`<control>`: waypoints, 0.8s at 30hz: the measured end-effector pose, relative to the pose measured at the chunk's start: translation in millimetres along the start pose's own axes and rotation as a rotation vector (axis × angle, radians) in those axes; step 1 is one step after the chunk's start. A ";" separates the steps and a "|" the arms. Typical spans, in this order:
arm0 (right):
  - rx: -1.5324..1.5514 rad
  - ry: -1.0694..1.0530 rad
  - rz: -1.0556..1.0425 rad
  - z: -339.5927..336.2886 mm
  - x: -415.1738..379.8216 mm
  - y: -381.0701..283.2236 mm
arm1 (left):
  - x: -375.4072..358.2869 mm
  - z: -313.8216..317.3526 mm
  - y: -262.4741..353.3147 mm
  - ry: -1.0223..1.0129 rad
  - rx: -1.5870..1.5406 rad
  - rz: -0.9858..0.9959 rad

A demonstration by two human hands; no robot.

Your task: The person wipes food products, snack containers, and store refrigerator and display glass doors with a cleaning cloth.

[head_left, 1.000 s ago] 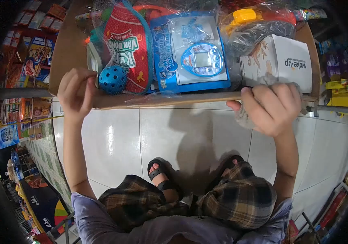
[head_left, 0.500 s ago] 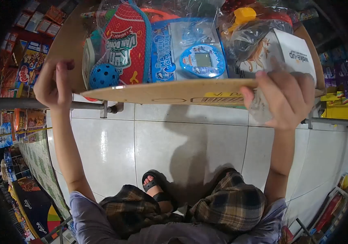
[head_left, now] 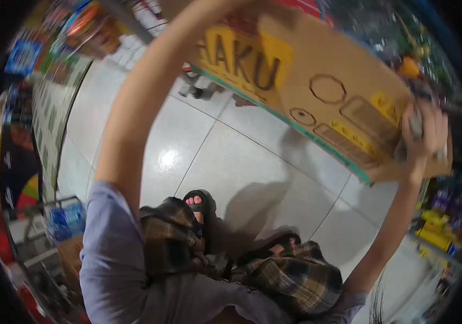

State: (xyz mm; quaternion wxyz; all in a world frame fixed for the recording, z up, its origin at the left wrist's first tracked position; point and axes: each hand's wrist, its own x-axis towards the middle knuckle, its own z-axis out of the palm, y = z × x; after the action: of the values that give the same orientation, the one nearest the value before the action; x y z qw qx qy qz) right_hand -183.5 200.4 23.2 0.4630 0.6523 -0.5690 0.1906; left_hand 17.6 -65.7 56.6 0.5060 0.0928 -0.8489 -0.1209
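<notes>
While the cardboard box [head_left: 317, 92] is held high and tilted, its brown underside fills the upper part of the head view, with large dark letters on a yellow patch near its left end and outlined shapes and small yellow labels printed toward its right end. A teal strip runs along its lower edge. The right hand [head_left: 425, 135] grips the box at its right end, fingers [head_left: 440, 125] curled over the edge and closed on the cardboard together with a bit of crinkled clear plastic; blur hides just how they lie. The left arm [head_left: 139, 102] reaches up along the left side of the box, but the left hand is cut off by the top of the frame, so its fingers cannot be judged. Above the box's right end, blurred toys in plastic wrap [head_left: 409, 65] show past the rim, one orange-yellow.

Below, the white tiled floor [head_left: 231, 156] shines with a light reflection and carries the person's shadow. A foot in a black sandal [head_left: 198, 208] stands on the tiles, beside plaid shorts [head_left: 290, 275] and a grey-blue shirt [head_left: 112, 259]. Shelves of colourful packaged goods [head_left: 36, 48] line the left edge, and more packets [head_left: 441, 227] sit at the right, all smeared by motion.
</notes>
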 end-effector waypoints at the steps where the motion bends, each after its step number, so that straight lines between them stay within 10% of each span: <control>1: -0.022 -0.002 -0.019 -7.3 -2.1 -4.5 | -1.6 -3.9 -11.1 0.080 -0.026 0.253; 2: -0.036 0.025 -0.019 -15.9 -6.3 -13.6 | -2.7 -22.6 -9.8 -0.238 0.233 0.229; 3: -0.004 0.026 -0.004 -17.1 -18.8 -13.6 | -28.0 -13.8 -15.6 0.091 0.133 0.385; 7: -0.033 0.003 0.045 -30.2 -19.1 -30.0 | -45.2 -71.4 14.1 -0.173 0.446 0.778; 15: 0.457 0.272 0.117 -38.7 35.9 -89.7 | -94.1 -197.8 33.4 -0.189 0.510 0.521; 18: 0.567 0.045 -0.333 -44.4 89.6 -125.5 | -105.7 -220.1 26.7 -0.396 0.537 0.586; 24: 0.478 -0.145 -0.677 -45.8 155.2 -180.8 | -59.7 -241.3 14.1 -0.166 0.506 0.648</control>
State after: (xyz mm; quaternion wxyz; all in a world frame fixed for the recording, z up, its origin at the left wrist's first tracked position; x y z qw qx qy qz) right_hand 38.8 136.4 96.4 0.2940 0.9033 -0.2934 0.1078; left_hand 258.0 -62.4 121.4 0.4089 -0.0677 -0.8750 0.2501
